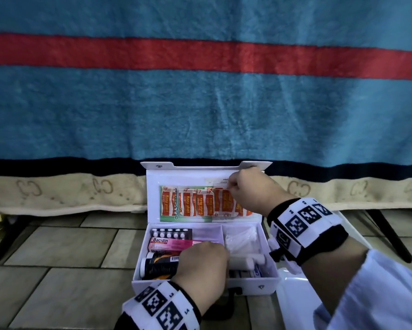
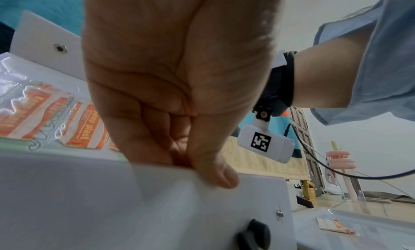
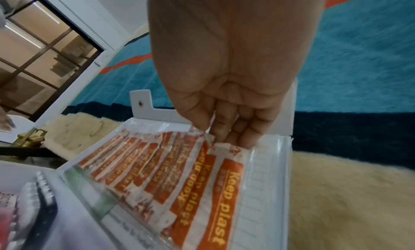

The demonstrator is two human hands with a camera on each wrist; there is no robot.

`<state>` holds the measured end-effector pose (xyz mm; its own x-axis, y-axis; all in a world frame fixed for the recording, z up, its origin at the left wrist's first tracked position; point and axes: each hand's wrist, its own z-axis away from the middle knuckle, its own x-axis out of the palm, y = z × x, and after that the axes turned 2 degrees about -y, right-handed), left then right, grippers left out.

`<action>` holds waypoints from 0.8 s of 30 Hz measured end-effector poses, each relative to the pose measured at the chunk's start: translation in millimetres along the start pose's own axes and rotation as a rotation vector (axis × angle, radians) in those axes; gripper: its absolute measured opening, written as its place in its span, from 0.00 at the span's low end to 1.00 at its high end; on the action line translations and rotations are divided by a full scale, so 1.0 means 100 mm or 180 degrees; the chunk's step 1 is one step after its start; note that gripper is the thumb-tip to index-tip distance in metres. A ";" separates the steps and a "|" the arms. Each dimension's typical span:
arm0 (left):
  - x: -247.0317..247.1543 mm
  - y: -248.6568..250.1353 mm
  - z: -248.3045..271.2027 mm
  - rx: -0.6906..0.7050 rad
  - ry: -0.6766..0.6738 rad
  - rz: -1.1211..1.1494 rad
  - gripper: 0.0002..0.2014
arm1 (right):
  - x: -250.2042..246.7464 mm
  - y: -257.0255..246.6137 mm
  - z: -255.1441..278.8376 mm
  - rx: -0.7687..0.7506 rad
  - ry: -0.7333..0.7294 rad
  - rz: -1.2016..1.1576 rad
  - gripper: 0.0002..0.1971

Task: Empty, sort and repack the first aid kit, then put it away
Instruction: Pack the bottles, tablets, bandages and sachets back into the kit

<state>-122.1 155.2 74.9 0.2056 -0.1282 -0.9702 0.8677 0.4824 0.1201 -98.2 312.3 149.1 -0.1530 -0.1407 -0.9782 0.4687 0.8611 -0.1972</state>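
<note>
The white first aid kit (image 1: 255, 285) lies open on the tiled surface, its lid (image 1: 176, 177) standing upright. A clear pocket in the lid holds a row of orange "Keep plast" plasters (image 1: 188, 206). My right hand (image 1: 228, 186) pinches the top edge of a plaster (image 3: 229, 183) at the right end of that row. My left hand (image 1: 200, 263) grips the kit's front wall (image 2: 89, 200), thumb (image 2: 217, 175) outside and fingers curled inside. In the tray lie a tablet blister (image 1: 169, 233), a pink Bacidin box (image 1: 170, 243), a dark bottle (image 1: 159, 266) and a white roll (image 1: 247, 259).
A blue blanket with a red stripe (image 1: 200, 103) hangs right behind the kit. A pale tray (image 1: 295, 301) sits to the kit's right with one plaster (image 2: 334, 226) on it. Black legs (image 1: 388, 234) stand at the right, and a pink bottle (image 2: 340, 163) farther off.
</note>
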 end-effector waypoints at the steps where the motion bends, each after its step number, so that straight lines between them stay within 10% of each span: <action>1: 0.00 0.00 0.00 -0.0008 -0.0002 0.0000 0.10 | -0.01 0.01 0.02 -0.0053 0.0026 0.0028 0.15; 9: -0.02 -0.02 -0.06 -0.0113 -0.0106 0.0020 0.18 | -0.40 0.42 0.68 -0.0156 0.0534 -0.1295 0.12; 18: -0.10 0.08 -0.05 -0.0007 -0.0202 -0.0226 0.12 | 0.26 1.71 1.97 0.1291 -0.1149 0.0190 0.12; 24: -0.17 0.13 0.01 -0.0004 -0.0138 -0.0182 0.06 | 0.45 1.68 2.06 0.1279 -0.1011 0.0058 0.27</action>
<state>-114.3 162.6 93.0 0.1751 -0.1930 -0.9654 0.8780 0.4743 0.0645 153.1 350.3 58.6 0.1010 -0.3228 -0.9410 0.7759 0.6176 -0.1286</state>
